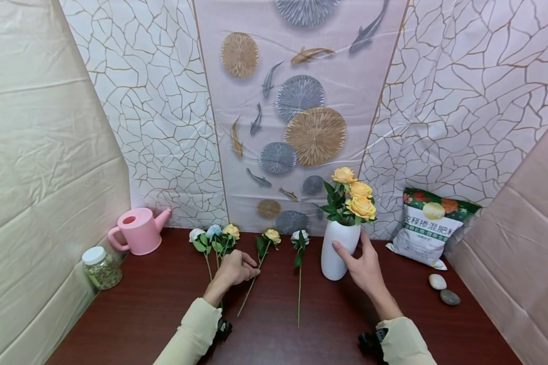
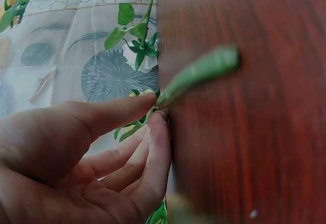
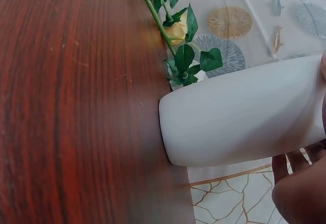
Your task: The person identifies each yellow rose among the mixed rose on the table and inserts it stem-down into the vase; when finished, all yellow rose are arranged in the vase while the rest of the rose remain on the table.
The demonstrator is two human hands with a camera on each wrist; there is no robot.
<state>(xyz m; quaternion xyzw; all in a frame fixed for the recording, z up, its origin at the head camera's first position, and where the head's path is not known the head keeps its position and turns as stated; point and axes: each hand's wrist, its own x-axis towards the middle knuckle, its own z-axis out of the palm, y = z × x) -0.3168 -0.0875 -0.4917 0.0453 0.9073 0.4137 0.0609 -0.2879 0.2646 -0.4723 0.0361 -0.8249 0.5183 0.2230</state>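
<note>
A person's left hand (image 1: 234, 269) pinches the stem of a single yellow rose (image 1: 271, 235) while the right hand (image 1: 364, 264) grips a white vase (image 1: 335, 253) of three yellow roses (image 1: 360, 195).
The single rose lies on the dark red wood-grain table (image 1: 274, 347), its stem between thumb and fingertips in the left wrist view; the vase stands to its right, the right hand's thumb and fingers around its upper side. Between them lies a long-stemmed white rose (image 1: 300, 236). Left of the pinched stem, a white flower (image 1: 196, 234), a blue flower (image 1: 214, 230) and a yellow flower (image 1: 231, 231) lie side by side, their stems partly hidden by the left hand. A pink watering can (image 1: 141, 234) and a white-lidded glass jar (image 1: 102, 271) stand at far left; a fertilizer bag (image 1: 422, 235) leans near the backdrop (image 1: 475, 76) at right, behind two smooth stones (image 1: 437, 282).
</note>
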